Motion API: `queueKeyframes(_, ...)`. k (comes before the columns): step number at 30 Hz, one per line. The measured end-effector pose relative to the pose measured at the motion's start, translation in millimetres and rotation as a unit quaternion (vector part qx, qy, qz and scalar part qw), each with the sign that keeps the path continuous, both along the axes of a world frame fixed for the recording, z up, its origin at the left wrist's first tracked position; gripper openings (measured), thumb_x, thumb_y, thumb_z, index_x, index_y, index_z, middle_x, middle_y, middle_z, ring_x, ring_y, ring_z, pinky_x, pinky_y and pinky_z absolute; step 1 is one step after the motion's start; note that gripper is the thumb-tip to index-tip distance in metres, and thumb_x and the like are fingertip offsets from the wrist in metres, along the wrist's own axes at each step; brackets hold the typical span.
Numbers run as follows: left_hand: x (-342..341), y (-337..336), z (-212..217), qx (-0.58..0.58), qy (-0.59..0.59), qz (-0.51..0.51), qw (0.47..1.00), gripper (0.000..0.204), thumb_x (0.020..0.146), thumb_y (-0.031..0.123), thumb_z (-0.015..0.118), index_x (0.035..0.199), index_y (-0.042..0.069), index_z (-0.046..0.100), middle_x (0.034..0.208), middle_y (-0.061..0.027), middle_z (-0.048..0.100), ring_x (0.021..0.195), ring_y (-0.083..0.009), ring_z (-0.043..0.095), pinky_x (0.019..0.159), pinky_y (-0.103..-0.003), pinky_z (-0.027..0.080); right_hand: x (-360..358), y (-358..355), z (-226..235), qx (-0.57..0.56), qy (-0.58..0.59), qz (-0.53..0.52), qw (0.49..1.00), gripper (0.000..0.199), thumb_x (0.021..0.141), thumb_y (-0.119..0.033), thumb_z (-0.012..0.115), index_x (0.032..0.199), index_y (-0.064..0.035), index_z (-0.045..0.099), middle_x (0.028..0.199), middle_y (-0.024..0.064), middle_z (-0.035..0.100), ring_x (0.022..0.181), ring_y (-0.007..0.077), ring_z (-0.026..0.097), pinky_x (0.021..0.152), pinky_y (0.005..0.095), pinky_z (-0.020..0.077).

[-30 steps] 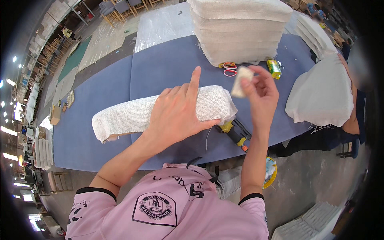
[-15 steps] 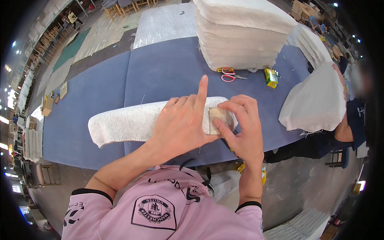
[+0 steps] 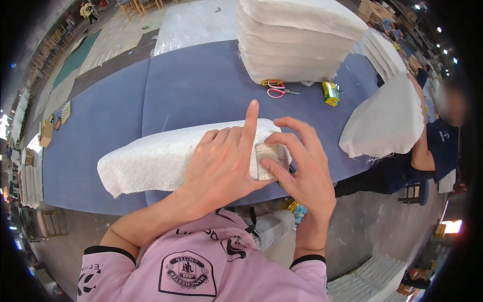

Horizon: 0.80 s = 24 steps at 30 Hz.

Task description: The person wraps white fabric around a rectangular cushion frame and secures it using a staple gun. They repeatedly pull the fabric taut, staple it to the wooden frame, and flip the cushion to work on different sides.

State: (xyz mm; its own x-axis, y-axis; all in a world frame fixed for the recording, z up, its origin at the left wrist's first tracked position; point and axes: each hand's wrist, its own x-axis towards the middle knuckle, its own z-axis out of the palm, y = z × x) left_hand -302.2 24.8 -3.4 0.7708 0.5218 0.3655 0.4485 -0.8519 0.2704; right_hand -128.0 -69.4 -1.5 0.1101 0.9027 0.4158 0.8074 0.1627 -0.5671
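A long, curved panel covered in coarse white fabric (image 3: 146,156) lies across the near part of the blue table. Over its right half rests my left hand (image 3: 216,161), thumb along the near edge, three fingers bent at the far edge, index finger pointing away. My right hand (image 3: 307,176) holds a small beige block (image 3: 264,153) against the panel's right end, the thumb on its face and a finger at its top. Its other fingers are raised and apart. The block's right side is partly hidden by that hand.
Red-handled scissors (image 3: 275,89) and a yellow-green box (image 3: 330,93) lie beyond the panel. Behind them rises a tall stack of white fabric-covered cushions (image 3: 299,43). At right, a person (image 3: 437,146) holds a white fabric-covered piece (image 3: 385,121). A small box (image 3: 46,133) is at far left.
The view has shifted, so most things appear farther left. My right hand's fingers have spread and lifted a little, its thumb still on the block. My left hand keeps its pose on the panel.
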Motion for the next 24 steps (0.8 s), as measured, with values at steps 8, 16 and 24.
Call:
queueKeyframes(8,0.3,-2.6,-2.2,0.023,-0.013,-0.006,1.000,0.126,0.069,0.051,0.088,0.158,-0.012,0.025,0.097,-0.0146,0.070,0.090,-0.0279,0.071,0.084,-0.038,0.054,-4.6,-3.8,6.5,-0.030,0.014,-0.013,0.999,0.033,0.080,-0.018,0.082,0.109,-0.0116,0.067,0.138,0.0123,0.057,0.124,0.0402,0.055,0.102,0.0498,0.0459)
queueKeyframes(16,8.0,21.5,17.9,0.029,0.083,0.002,0.996,0.112,0.073,0.055,0.085,0.161,0.008,0.034,0.095,-0.0120,0.068,0.085,-0.0300,0.068,0.081,-0.041,0.053,55.8,5.9,-66.5,0.199,0.472,-0.094,0.854,0.025,0.090,-0.013,0.082,0.102,-0.0071,0.061,0.086,-0.0015,0.064,0.075,0.0067,0.058,0.068,0.0233,0.0484)
queueKeyframes(24,33.1,71.9,22.3,0.205,0.100,-0.081,0.970,0.076,0.095,0.053,0.066,0.156,0.014,0.044,0.106,-0.0167,0.065,0.090,-0.0325,0.068,0.073,-0.044,0.053,135.5,22.0,-374.6,0.073,0.566,-0.344,0.746,0.035,0.094,-0.017,0.076,0.122,-0.0013,0.061,0.096,0.0077,0.070,0.077,0.0160,0.066,0.073,0.0307,0.0553)
